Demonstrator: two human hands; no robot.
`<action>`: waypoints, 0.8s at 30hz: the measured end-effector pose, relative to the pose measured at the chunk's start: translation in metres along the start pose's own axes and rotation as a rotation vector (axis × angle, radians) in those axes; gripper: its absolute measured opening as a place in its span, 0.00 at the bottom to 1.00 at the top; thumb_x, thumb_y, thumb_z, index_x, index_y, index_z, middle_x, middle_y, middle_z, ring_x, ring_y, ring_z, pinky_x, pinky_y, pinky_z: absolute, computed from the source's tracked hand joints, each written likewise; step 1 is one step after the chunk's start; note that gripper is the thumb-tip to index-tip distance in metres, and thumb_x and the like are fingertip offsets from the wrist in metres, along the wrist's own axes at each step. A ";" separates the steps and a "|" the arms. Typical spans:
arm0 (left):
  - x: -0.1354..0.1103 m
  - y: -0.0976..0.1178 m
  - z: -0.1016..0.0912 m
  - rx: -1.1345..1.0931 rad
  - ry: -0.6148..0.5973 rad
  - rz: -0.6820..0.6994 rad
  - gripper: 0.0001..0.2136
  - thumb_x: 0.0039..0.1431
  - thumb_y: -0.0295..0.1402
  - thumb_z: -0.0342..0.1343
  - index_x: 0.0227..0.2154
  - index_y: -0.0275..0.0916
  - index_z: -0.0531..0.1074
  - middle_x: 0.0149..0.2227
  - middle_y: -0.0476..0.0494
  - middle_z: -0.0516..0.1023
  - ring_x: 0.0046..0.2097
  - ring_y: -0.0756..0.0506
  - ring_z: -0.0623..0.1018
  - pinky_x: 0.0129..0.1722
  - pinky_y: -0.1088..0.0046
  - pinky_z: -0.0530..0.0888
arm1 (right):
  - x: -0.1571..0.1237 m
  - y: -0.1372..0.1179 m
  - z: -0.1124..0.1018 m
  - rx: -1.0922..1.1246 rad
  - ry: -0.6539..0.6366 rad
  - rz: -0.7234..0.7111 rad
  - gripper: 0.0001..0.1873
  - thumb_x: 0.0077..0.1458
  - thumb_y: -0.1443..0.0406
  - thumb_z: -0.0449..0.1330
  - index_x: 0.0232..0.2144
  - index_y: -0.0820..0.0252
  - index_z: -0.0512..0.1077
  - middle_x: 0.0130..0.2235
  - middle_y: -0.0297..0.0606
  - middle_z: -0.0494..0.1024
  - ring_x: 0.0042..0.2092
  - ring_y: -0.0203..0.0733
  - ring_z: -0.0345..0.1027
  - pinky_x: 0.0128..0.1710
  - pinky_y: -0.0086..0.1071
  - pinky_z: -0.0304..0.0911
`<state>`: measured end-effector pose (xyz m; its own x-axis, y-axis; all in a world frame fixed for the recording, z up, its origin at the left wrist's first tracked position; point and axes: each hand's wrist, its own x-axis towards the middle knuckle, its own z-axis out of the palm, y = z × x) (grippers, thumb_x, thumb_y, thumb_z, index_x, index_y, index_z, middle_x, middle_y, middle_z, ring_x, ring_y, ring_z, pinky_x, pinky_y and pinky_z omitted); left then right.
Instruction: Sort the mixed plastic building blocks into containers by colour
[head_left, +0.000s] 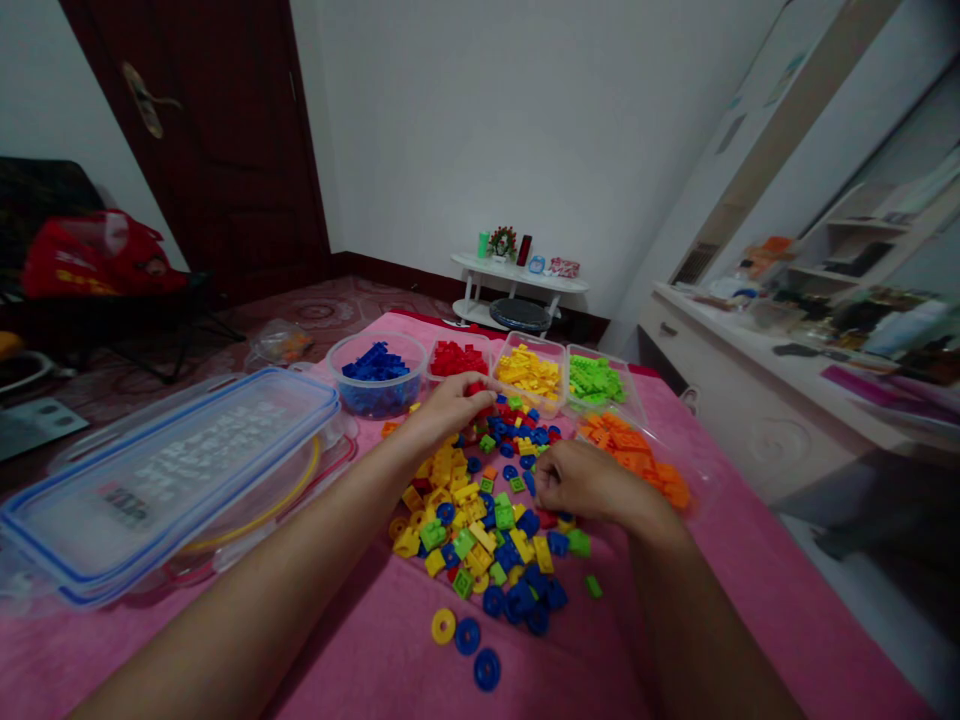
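A heap of mixed plastic bricks (pixel 480 520) in yellow, blue, green and red lies on a pink cloth (pixel 390 640). My left hand (pixel 448 402) reaches over the far side of the heap, its fingers pinched on a red brick (pixel 475 386) just in front of the tub of red bricks (pixel 458 357). My right hand (pixel 577 480) rests on the right side of the heap with fingers curled down among the pieces; what they hold is hidden.
Clear tubs hold sorted bricks: blue (pixel 377 373), yellow (pixel 529 372), green (pixel 596 380), orange (pixel 637 455). Stacked clear lids (pixel 165 470) lie at the left. A white dresser (pixel 757 400) stands at the right, a low white table (pixel 517 280) and a dark door (pixel 202 130) behind.
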<state>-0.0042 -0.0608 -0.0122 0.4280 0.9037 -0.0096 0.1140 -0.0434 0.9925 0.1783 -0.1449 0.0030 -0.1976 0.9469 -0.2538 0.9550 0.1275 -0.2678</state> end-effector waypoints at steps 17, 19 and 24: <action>-0.005 -0.003 0.011 -0.028 -0.101 -0.032 0.11 0.53 0.33 0.55 0.39 0.36 0.70 0.26 0.50 0.72 0.21 0.55 0.69 0.16 0.84 0.63 | 0.005 0.001 0.002 0.013 0.194 0.074 0.09 0.42 0.58 0.63 0.23 0.58 0.75 0.22 0.33 0.72 0.23 0.34 0.62 0.22 0.26 0.48; -0.007 -0.001 0.014 -0.128 -0.117 -0.105 0.12 0.54 0.36 0.55 0.40 0.37 0.70 0.28 0.49 0.73 0.22 0.55 0.70 0.16 0.83 0.63 | 0.008 -0.001 -0.001 0.168 0.374 0.021 0.12 0.47 0.57 0.60 0.28 0.59 0.75 0.23 0.34 0.72 0.24 0.34 0.62 0.22 0.26 0.50; -0.008 -0.004 0.020 -0.596 -0.386 -0.373 0.25 0.53 0.55 0.49 0.40 0.36 0.70 0.29 0.44 0.74 0.23 0.52 0.72 0.16 0.83 0.64 | 0.011 -0.013 -0.003 0.454 0.649 -0.087 0.17 0.50 0.58 0.59 0.40 0.61 0.74 0.23 0.32 0.70 0.24 0.34 0.61 0.23 0.27 0.54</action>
<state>0.0101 -0.0765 -0.0187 0.7483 0.5982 -0.2867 -0.1406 0.5654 0.8127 0.1643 -0.1351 0.0062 0.0345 0.9398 0.3400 0.7307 0.2084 -0.6501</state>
